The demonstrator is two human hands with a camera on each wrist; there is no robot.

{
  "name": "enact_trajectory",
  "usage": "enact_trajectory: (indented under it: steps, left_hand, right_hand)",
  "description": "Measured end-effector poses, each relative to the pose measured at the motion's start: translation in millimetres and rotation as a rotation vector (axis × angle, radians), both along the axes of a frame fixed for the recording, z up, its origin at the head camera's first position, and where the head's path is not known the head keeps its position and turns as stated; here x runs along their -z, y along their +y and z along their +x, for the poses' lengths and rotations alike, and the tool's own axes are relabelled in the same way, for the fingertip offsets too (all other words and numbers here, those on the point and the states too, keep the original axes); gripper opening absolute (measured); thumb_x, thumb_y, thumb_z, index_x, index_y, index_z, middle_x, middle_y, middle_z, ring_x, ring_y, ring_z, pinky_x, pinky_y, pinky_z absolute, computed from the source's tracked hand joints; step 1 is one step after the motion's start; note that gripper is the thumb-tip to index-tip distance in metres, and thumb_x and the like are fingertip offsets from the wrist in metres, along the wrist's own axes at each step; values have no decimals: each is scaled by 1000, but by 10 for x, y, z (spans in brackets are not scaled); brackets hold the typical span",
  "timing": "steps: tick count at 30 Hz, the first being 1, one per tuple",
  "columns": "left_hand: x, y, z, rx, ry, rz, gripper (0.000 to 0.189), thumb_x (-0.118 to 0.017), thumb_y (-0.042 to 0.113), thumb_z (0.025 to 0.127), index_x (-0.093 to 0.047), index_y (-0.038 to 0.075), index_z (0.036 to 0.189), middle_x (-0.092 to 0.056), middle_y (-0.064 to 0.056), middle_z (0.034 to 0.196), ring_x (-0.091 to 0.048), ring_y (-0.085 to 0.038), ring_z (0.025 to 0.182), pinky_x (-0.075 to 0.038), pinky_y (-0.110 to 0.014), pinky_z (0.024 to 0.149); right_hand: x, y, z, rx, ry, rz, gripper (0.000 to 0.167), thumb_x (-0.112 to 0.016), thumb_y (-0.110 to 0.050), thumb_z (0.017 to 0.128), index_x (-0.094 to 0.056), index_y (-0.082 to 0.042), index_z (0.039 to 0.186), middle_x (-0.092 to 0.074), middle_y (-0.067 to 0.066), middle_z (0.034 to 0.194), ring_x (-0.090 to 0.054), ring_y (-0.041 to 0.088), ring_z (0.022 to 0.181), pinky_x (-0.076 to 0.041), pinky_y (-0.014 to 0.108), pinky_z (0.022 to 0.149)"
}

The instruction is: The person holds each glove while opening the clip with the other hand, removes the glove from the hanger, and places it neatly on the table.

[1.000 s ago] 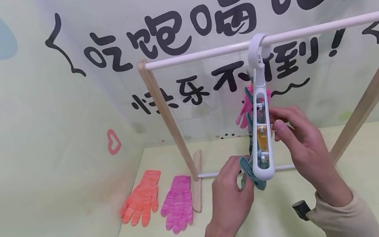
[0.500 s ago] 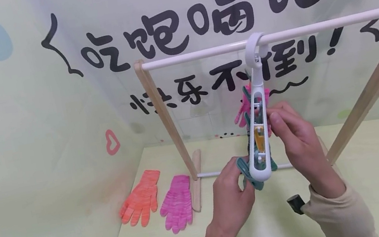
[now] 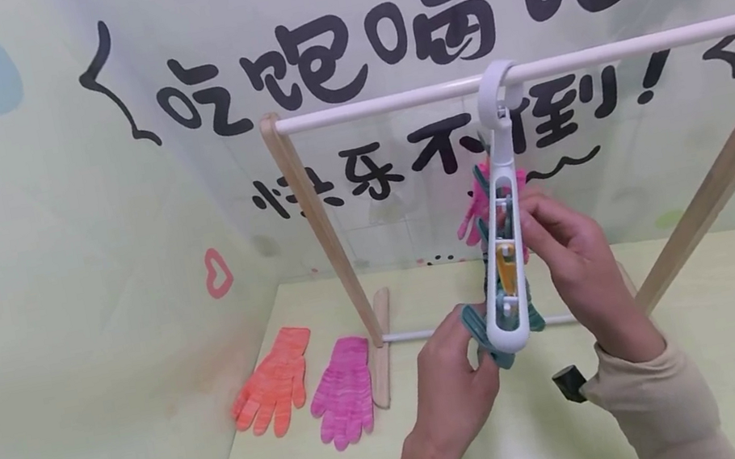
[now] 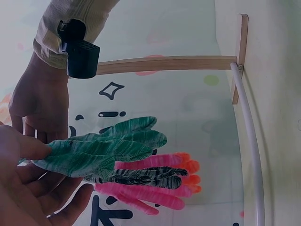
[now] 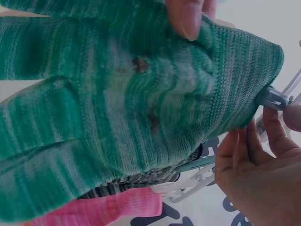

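Observation:
A white clip hanger [image 3: 513,337] hangs end-on from the rack's rail. My left hand [image 3: 450,383] pinches a dark green clip [image 3: 476,325] at its near end, right by the cuff of a green striped glove [image 5: 108,103]. On the far side of the hanger, my right hand [image 3: 577,266] holds that glove; its thumb presses the knit near the cuff in the right wrist view. Behind the green glove, a black-and-grey glove [image 4: 150,175], a pink glove [image 4: 169,201] and orange fingertips [image 4: 190,165] hang in a row. The hanger partly hides the right fingertips in the head view.
An orange glove [image 3: 276,381] and a magenta glove [image 3: 344,389] lie flat on the table at left. The rack has a white rail [image 3: 375,106], a left wooden post [image 3: 325,237] and a right wooden post [image 3: 721,183]. A printed wall stands behind.
My right hand has moved slightly left, its thumb and fingers closing in at the hanger's side. My left hand keeps its pinch on the clip, almost in place.

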State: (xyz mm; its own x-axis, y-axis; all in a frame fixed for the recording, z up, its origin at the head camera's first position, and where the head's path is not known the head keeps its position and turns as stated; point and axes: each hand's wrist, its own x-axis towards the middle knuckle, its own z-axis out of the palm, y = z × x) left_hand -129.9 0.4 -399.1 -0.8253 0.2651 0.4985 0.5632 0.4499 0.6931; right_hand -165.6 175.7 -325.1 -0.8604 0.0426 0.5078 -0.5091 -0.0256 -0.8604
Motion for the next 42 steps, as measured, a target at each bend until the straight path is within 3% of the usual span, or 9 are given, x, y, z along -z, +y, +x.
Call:
enact_trajectory:
  steps: [6,13,17,20,22,26,33,37,42]
  left_hand:
    - [-20,0,0,-2,16,-21,28,-71,6,96,-72,15,122,-76,2,114,-74,-11,110,-61,-31,95]
    - [-29,-9,6,6,24,-8,30,-72,0,92,-73,14,118,-77,1,109,-73,-10,108,-61,-32,95]
    - [-23,-8,5,12,37,-6,30,-72,0,91,-74,15,116,-78,2,108,-73,-8,107,-60,-30,93]
    - [-18,-2,-3,18,42,-20,31,-72,0,91,-74,16,117,-78,3,108,-73,-8,107,-60,-28,94]
    - [-19,2,-7,24,39,-30,31,-72,-1,91,-74,16,117,-78,3,109,-73,-8,106,-60,-28,94]
    - [-21,6,-13,13,64,-65,30,-70,-1,92,-73,17,116,-78,5,107,-74,-8,104,-60,-26,92]
    - [-29,7,-5,-4,68,-98,11,-68,8,98,-71,18,101,-74,8,92,-71,-2,92,-55,-15,79]
    - [-35,-4,4,-3,72,-96,14,-68,4,95,-71,18,99,-74,8,92,-71,-3,92,-55,-16,80]
    - [-33,-30,-1,13,77,-93,20,-72,1,90,-74,18,99,-74,8,89,-63,-4,79,-50,-14,73]
  right_hand:
    - [22,-12,-29,-52,-20,-78,20,-50,-4,107,-67,-10,99,-63,-4,86,-56,14,86,-47,25,81]
    - [51,44,-81,-220,1,-102,18,-46,-5,109,-64,-6,112,-78,2,102,-72,12,96,-54,23,87]
    - [67,59,-99,-283,-26,-127,25,-43,-7,111,-64,1,121,-76,5,108,-70,15,98,-54,22,84]
    - [82,82,-107,-334,-55,-128,33,-40,-11,112,-65,3,129,-72,7,119,-67,17,108,-54,22,93]
    - [86,97,-114,-376,-76,-123,37,-39,-16,113,-65,1,133,-69,7,129,-64,20,123,-52,24,106]
    - [111,107,-125,-450,-84,-148,40,-33,-18,113,-68,-6,128,-68,4,133,-56,19,135,-45,25,117]
    - [157,89,-121,-465,-112,-205,39,-31,-17,113,-69,-9,118,-69,2,121,-60,16,113,-49,26,104]
    - [161,60,-124,-464,-114,-237,40,-32,-17,112,-71,-12,117,-69,0,119,-58,18,113,-46,29,101]
    - [151,44,-113,-444,-119,-268,39,-34,-18,113,-72,-15,119,-65,0,122,-52,21,122,-41,29,103]
